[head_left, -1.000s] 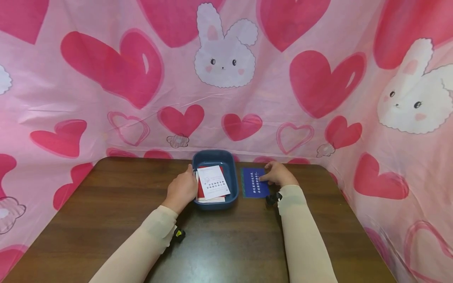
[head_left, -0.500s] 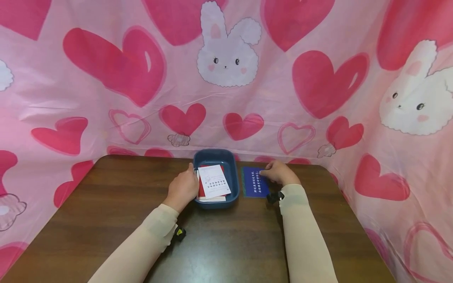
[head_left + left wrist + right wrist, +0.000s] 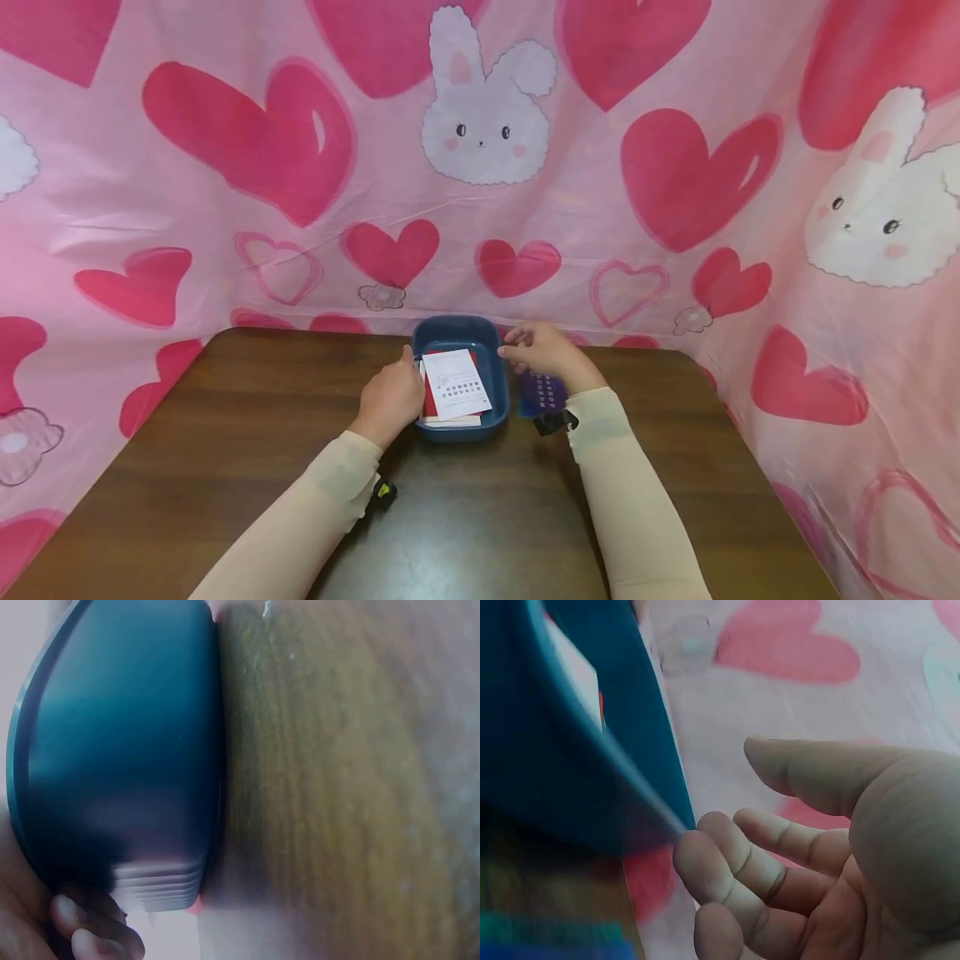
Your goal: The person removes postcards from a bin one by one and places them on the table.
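Observation:
A dark blue plastic bin (image 3: 497, 408) stands at the back middle of the table with a white printed card (image 3: 455, 385) lying over a red one (image 3: 430, 407) inside. My left hand (image 3: 390, 398) grips its left rim; in the left wrist view, curled fingers (image 3: 97, 922) show against the bin's end. By the right rim is my right hand (image 3: 543, 354), its thumb and fingers spread apart with nothing between them, as the right wrist view shows. A purple-blue card with white lettering (image 3: 542, 396) lies on the table under the right wrist, partly hidden.
The brown wooden table (image 3: 247, 467) meets a pink fabric backdrop (image 3: 570, 225) with hearts and rabbits close behind the bin. Each wrist wears a small black camera, such as the right-hand one (image 3: 553, 423).
My right hand has left the purple-blue card and moved left to the bin's right rim. The left hand has stayed at the left rim; the cards inside look the same.

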A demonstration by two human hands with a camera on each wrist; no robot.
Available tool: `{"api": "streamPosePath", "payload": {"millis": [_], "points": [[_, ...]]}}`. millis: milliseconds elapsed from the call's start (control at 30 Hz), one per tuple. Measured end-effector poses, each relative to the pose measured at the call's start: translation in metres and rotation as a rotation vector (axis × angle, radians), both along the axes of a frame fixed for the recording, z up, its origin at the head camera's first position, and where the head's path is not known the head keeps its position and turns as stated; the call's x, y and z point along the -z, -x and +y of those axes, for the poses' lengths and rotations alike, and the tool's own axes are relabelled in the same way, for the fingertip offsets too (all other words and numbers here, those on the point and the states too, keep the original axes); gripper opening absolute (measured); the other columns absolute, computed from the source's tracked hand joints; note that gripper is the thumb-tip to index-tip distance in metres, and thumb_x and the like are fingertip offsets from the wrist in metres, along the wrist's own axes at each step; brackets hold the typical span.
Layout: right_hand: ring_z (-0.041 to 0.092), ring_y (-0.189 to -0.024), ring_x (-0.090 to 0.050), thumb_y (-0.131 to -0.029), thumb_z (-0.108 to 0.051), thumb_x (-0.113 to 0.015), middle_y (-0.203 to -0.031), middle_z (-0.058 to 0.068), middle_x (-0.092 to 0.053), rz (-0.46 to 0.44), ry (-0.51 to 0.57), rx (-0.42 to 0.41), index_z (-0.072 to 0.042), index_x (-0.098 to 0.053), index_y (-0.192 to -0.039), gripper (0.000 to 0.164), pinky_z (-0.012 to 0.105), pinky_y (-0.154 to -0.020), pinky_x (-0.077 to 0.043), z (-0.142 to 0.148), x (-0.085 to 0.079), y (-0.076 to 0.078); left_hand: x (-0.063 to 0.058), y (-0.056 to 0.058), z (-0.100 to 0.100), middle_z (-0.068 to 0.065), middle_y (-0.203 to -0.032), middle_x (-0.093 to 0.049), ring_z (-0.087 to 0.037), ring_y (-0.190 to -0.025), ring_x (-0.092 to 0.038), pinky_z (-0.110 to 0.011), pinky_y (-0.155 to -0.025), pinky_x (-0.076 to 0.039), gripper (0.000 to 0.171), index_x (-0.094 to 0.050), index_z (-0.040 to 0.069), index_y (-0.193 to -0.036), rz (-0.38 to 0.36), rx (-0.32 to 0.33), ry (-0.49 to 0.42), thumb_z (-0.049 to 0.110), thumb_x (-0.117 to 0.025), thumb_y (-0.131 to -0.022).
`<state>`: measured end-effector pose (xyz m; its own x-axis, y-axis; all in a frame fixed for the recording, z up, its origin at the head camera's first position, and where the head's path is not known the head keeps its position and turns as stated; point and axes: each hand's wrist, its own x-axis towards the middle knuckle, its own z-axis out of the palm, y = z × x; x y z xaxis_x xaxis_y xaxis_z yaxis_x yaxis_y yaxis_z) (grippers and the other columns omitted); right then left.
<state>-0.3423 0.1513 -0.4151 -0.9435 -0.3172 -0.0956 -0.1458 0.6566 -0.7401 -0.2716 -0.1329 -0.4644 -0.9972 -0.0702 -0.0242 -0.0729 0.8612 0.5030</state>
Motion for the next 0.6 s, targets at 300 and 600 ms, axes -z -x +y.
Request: {"api": "streamPosePath", "payload": {"millis": [300, 600], "points": [[0.027, -0.083, -0.078, -0.102, -0.034, -0.085, -0.104, 0.011, -0.078, 0.06, -0.157, -0.072, -0.006, -0.074, -0.136, 0.045, 0.036, -0.075, -0.067, -0.059, -0.013, -0.008, -0.002, -0.001, 0.002, -0.027, -0.149, -0.072, -0.03, -0.083, -0.072, -0.039, -0.064, -0.062, 0.076, -0.032, -0.001, -0.177, -0.004, -0.005, -0.004, 0.032, -0.06, -0.115], [0.024, -0.087, -0.075, -0.098, -0.033, -0.088, -0.106, 0.011, -0.079, 0.041, -0.409, -0.08, -0.004, -0.079, -0.12, 0.037, 0.041, -0.084, -0.07, -0.111, -0.01, 0.002, -0.002, -0.002, 0.0, -0.027, -0.143, -0.075, -0.037, -0.097, -0.078, -0.052, -0.077, -0.067, 0.071, -0.034, -0.002, -0.176, 0.002, -0.006, -0.002, 0.033, -0.053, -0.117]]}}
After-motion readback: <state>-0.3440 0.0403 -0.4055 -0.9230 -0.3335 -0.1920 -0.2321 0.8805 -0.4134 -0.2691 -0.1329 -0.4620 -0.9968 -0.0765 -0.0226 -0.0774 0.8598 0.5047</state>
